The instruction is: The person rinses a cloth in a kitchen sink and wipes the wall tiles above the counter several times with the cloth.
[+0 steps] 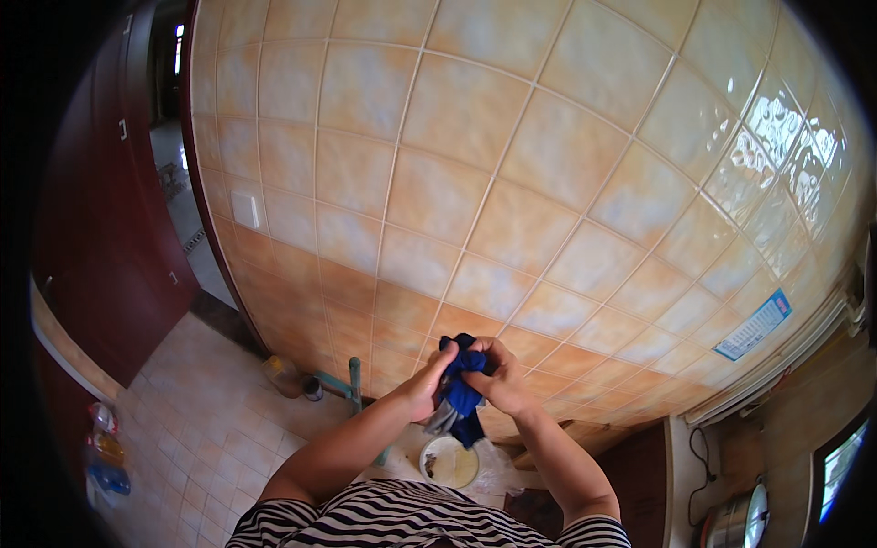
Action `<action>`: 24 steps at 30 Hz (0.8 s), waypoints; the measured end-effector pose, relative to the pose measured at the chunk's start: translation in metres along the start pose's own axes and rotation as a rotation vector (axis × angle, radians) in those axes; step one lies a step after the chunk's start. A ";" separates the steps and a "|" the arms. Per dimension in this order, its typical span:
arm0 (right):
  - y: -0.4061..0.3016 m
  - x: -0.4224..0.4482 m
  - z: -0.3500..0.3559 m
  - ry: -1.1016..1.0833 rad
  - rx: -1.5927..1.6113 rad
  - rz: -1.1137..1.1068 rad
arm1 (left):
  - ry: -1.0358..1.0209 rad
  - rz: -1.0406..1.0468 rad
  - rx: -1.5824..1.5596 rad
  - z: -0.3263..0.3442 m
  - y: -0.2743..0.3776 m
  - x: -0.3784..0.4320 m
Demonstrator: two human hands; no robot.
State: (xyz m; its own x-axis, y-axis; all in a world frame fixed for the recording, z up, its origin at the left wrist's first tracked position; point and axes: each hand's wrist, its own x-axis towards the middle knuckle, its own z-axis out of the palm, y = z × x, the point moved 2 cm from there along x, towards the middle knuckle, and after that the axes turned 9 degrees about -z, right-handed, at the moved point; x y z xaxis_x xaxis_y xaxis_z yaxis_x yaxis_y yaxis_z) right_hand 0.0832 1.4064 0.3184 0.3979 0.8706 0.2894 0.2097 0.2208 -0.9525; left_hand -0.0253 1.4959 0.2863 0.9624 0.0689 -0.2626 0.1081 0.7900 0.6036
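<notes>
Both hands are raised in front of my chest, close to the tiled wall. Between them is a crumpled bundle of dark blue and grey cloth (462, 394); it may be work gloves, but the folds leave this unsettled. My left hand (433, 383) grips its left side, thumb pointing up along the fabric. On the other side, my right hand (499, 377) pinches the blue part with thumb and curled fingers. A grey piece and a dark blue end hang down below the hands. Beneath them, a round pale container (451, 464) with dark bits inside stands near the floor.
A clear plastic bag (495, 466) lies beside the container. Green tubular legs (354, 380), a dark can (312, 388) and a jug (282, 375) stand along the wall. Bottles (108, 449) are at far left by a dark red door (116, 205). A metal pot (736, 517) sits on the right.
</notes>
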 end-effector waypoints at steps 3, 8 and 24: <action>-0.039 0.032 0.009 0.028 0.091 -0.130 | -0.093 0.169 -0.152 -0.012 0.002 -0.018; -0.190 0.117 -0.045 0.229 -0.350 -0.768 | -0.199 0.367 -0.002 -0.018 0.017 -0.066; -0.056 0.217 0.009 -0.342 -1.466 -1.208 | 0.154 0.643 -0.027 -0.093 -0.003 -0.102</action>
State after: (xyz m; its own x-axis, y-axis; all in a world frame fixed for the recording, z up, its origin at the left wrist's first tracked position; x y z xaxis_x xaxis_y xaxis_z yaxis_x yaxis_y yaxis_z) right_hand 0.1496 1.5874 0.4335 -0.6361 0.6392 0.4322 0.7419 0.3530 0.5700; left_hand -0.1470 1.5432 0.2410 0.7864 0.6166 0.0377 -0.4840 0.5771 0.6578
